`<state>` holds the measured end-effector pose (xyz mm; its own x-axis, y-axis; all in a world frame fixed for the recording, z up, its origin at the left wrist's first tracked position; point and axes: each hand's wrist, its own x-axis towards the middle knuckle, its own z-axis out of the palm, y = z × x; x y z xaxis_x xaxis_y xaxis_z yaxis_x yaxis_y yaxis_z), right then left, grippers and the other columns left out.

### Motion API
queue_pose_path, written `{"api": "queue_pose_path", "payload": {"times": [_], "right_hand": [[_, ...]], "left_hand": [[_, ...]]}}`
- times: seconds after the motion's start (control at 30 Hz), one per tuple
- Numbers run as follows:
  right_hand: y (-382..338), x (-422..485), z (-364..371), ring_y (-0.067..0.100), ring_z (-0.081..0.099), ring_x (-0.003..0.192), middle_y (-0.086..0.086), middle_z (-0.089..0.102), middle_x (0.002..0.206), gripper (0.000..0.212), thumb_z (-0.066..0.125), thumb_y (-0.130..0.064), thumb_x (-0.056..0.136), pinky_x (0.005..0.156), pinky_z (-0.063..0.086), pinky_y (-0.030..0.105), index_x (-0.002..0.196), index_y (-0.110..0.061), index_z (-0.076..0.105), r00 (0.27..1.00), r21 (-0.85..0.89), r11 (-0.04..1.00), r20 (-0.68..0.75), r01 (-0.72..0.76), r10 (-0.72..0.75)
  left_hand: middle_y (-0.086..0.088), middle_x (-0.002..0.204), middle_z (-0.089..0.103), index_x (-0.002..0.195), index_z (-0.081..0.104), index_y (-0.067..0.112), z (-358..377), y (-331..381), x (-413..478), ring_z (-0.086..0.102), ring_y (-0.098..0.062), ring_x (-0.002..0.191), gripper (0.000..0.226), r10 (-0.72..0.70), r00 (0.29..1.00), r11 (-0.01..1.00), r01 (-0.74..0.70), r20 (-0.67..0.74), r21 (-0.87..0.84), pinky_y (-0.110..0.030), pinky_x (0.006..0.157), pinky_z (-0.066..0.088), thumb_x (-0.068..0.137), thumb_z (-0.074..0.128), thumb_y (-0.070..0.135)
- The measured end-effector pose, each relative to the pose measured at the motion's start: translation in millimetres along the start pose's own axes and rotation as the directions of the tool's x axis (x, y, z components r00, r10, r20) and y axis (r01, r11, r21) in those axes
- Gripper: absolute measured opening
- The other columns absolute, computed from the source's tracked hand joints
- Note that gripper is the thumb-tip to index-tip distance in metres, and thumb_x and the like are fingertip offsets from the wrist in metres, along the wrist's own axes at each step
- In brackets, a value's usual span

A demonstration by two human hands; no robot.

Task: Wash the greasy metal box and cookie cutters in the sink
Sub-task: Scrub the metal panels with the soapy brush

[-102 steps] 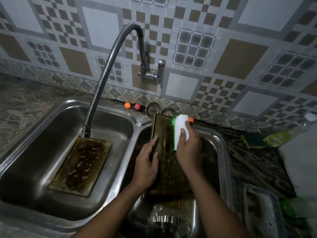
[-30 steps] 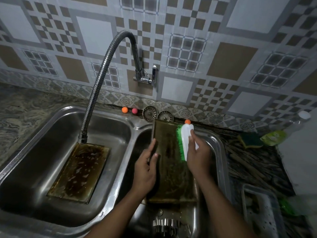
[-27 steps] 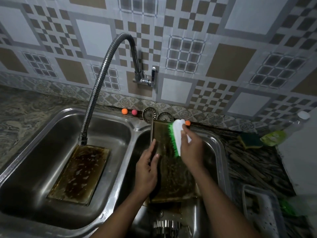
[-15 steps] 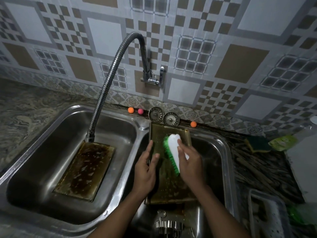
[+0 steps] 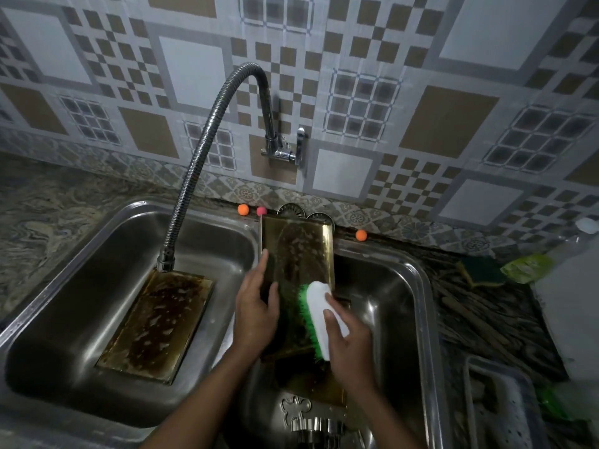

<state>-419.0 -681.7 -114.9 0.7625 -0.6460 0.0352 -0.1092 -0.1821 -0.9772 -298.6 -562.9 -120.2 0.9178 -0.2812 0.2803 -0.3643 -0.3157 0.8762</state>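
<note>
1. The left hand (image 5: 256,315) grips the left edge of the metal box (image 5: 298,254). The thumb lies across its greasy inner face and the fingers wrap behind the edge.
2. The metal box stands tilted in the right bowl of the double sink (image 5: 423,286). Its far end is propped on the sink's back rim, and its face is spotted with suds.
3. The right hand (image 5: 348,345) clasps the white back of the scrub brush (image 5: 319,319), fingers curled over it. The green bristles press on the near part of the box.
4. A second metal tray (image 5: 155,322), coated in a brown film, lies flat in the sink's left bowl, just under the nozzle of the flexible tap hose (image 5: 207,150).
5. The cookie cutters (image 5: 311,422) lie at the near end of the sink's right bowl.
6. A green sponge (image 5: 479,270) lies on the counter to the right of the sink.
</note>
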Motion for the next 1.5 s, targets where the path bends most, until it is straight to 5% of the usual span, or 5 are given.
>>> {"api": "queue_pose_path", "payload": {"times": [0.23, 0.57, 0.8, 1.0, 1.5], "right_hand": [[-2, 50, -55, 0.007, 0.059, 0.056, 0.018, 0.065, 0.095, 0.027, 0.052, -0.011, 0.098, 0.054, 0.046, 0.014, 0.103, -0.031, 0.069, 0.991, -0.096, 0.991, -0.109, -0.092, 0.081], [-18, 71, -93, 0.025, 0.071, 0.080, 0.014, 0.072, 0.083, 0.017, 0.068, -0.028, 0.090, 0.076, 0.055, 0.036, 0.094, -0.011, 0.065, 0.954, -0.160, 0.970, 0.211, -0.183, 0.215], [-17, 56, -83, 0.016, 0.069, 0.066, 0.008, 0.071, 0.067, 0.023, 0.063, -0.032, 0.092, 0.071, 0.053, 0.037, 0.085, -0.010, 0.063, 0.979, -0.171, 0.965, 0.017, -0.199, 0.205], [-29, 44, -64, 0.021, 0.065, 0.055, 0.009, 0.066, 0.057, 0.022, 0.069, -0.032, 0.087, 0.062, 0.055, 0.037, 0.076, -0.013, 0.069, 0.981, -0.030, 0.982, -0.062, -0.188, 0.186], [-34, 46, -39, 0.004, 0.049, 0.055, -0.013, 0.056, 0.057, 0.029, 0.056, -0.042, 0.095, 0.060, 0.040, 0.029, 0.086, -0.019, 0.072, 0.973, -0.066, 0.978, 0.104, -0.200, 0.206]], "left_hand": [[-0.009, 0.128, 0.057, 0.144, 0.046, 0.013, -12, 1, 13, 0.052, -0.007, 0.122, 0.063, 0.368, 0.922, 0.926, -0.376, 0.121, 0.046, -0.013, 0.105, 0.038, 0.086, 0.063, -0.006], [-0.008, 0.129, 0.049, 0.143, 0.037, 0.021, -2, 22, 20, 0.053, -0.016, 0.119, 0.059, 0.601, 0.787, 0.799, -0.598, 0.142, -0.066, -0.023, 0.099, 0.047, 0.089, 0.054, 0.004], [-0.017, 0.148, 0.030, 0.140, 0.042, 0.025, 15, 27, 7, 0.033, -0.034, 0.137, 0.060, 0.536, 0.844, 0.795, -0.514, 0.023, 0.321, -0.049, 0.112, 0.031, 0.086, 0.066, 0.026], [0.000, 0.162, 0.018, 0.153, 0.016, 0.043, 43, 35, -32, 0.011, -0.028, 0.151, 0.085, 0.375, 0.793, 0.789, -0.545, 0.480, 0.284, -0.065, 0.113, 0.025, 0.084, 0.062, 0.059], [0.010, 0.150, 0.032, 0.152, 0.014, 0.050, 31, 32, -44, 0.051, -0.007, 0.122, 0.093, 0.129, 0.875, 0.981, -0.182, 0.466, 0.071, -0.028, 0.092, 0.052, 0.082, 0.051, 0.001]]}}
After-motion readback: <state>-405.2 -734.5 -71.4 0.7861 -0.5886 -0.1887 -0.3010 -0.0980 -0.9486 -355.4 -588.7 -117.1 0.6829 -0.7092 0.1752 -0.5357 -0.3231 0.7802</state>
